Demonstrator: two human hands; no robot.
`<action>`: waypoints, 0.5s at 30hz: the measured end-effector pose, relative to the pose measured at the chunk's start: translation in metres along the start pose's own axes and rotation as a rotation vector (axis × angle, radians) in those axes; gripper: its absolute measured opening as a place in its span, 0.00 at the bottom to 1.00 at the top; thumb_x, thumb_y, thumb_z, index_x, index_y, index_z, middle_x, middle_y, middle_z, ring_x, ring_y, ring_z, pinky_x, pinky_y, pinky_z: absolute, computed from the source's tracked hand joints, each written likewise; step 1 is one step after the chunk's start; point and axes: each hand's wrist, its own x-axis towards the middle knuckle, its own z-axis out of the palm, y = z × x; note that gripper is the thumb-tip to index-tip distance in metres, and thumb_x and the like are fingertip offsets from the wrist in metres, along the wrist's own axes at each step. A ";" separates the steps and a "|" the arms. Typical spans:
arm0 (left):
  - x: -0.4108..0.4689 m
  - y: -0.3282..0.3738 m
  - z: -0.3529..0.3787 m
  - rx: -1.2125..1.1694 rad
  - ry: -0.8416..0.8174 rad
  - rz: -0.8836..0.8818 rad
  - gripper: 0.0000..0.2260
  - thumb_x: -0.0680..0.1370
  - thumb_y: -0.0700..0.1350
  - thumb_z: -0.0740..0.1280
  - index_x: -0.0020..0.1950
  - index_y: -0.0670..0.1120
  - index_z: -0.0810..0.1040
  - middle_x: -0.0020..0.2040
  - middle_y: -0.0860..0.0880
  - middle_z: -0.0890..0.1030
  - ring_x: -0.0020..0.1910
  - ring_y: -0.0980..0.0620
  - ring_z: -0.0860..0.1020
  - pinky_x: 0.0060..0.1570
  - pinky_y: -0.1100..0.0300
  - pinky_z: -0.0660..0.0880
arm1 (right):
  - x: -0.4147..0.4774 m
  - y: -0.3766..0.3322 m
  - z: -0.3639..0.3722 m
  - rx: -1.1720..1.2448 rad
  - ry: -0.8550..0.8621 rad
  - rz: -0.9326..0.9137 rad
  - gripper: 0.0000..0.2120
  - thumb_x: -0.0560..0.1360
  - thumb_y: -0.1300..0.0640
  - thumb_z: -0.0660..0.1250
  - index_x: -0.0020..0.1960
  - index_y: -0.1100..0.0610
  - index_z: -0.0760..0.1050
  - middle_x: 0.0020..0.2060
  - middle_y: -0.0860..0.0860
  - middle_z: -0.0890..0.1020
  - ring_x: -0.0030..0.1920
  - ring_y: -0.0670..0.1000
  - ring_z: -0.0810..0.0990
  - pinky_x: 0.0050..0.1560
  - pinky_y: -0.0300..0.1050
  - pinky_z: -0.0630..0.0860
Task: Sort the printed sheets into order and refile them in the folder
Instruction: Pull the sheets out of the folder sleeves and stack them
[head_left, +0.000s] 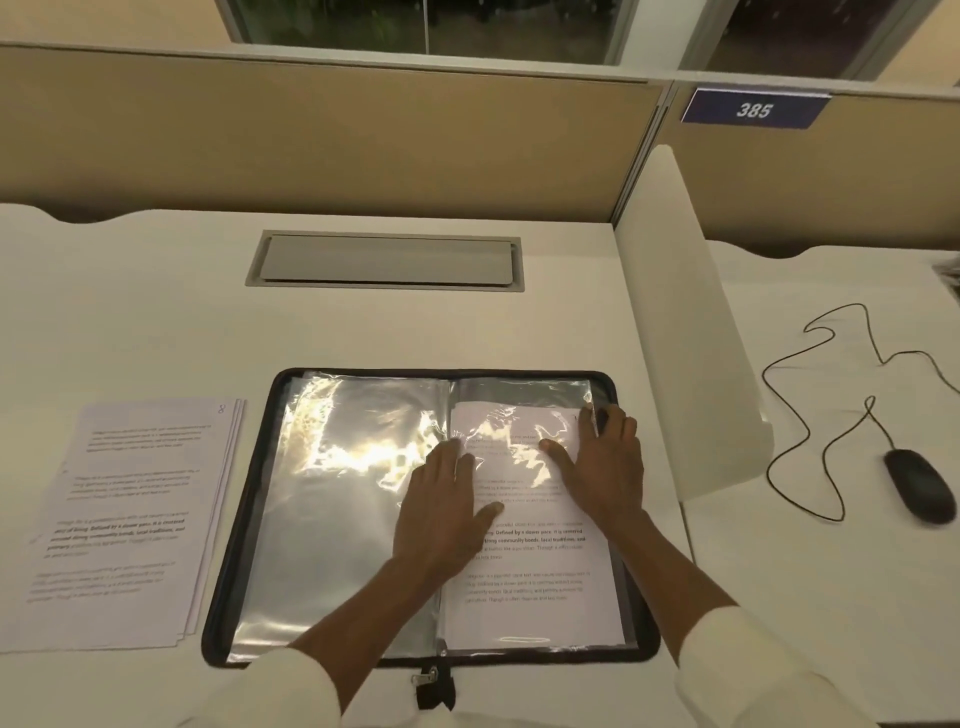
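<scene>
Beige partitions and a number plate (753, 110) reading 385 frame a pale office table (156, 312), where a person in white sleeves works over a black zip folder (363, 372) that lies open and flat near the front edge.

Both hands rest on the folder's right-hand page. There a printed sheet (530, 582) sits under a clear plastic sleeve, with its top edge a little short of the sleeve's top. The left hand (441, 514) lies spread and flat by the spine, its fingers straight and pressing on the plastic. The right hand (605, 467) is also spread, with the thumb out across the sheet and the fingers reaching the sleeve's outer edge. Whether those fingertips catch the edge or only press on it cannot be told through the glare.

The left-hand sleeves (337, 493) shine under the lamp and appear to hold nothing.

A small stack of printed sheets (135, 519) waits on the table just left of the folder, squared up with several edges showing. Their order cannot be read at this blur.

By this showing the filing looks barely begun: one sheet is in or nearly in, and the stack is yet to follow, sleeve by sleeve, before the folder can be zipped. A cable hatch (384, 260) sits behind the folder. Past a white divider (691, 338), a wired mouse (917, 486) lies on the neighbouring table.
</scene>
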 end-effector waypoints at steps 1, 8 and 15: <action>-0.001 -0.001 0.002 0.002 0.005 0.002 0.33 0.80 0.67 0.64 0.78 0.47 0.66 0.82 0.45 0.63 0.81 0.44 0.61 0.79 0.47 0.64 | 0.001 0.000 0.000 0.002 0.007 -0.006 0.39 0.79 0.26 0.57 0.76 0.55 0.71 0.71 0.59 0.69 0.67 0.59 0.68 0.61 0.55 0.75; 0.004 -0.001 0.004 -0.066 0.048 -0.031 0.27 0.78 0.62 0.70 0.70 0.47 0.73 0.74 0.47 0.71 0.74 0.45 0.68 0.73 0.48 0.71 | -0.008 -0.020 -0.005 0.359 0.070 -0.078 0.17 0.78 0.51 0.73 0.66 0.50 0.82 0.71 0.57 0.73 0.68 0.58 0.73 0.65 0.60 0.77; 0.047 0.030 -0.055 -0.755 -0.042 -0.606 0.33 0.76 0.77 0.62 0.40 0.47 0.83 0.33 0.51 0.86 0.36 0.49 0.86 0.45 0.48 0.85 | -0.027 -0.048 -0.033 0.758 0.069 -0.106 0.27 0.72 0.64 0.76 0.68 0.50 0.75 0.61 0.44 0.79 0.56 0.46 0.80 0.51 0.40 0.80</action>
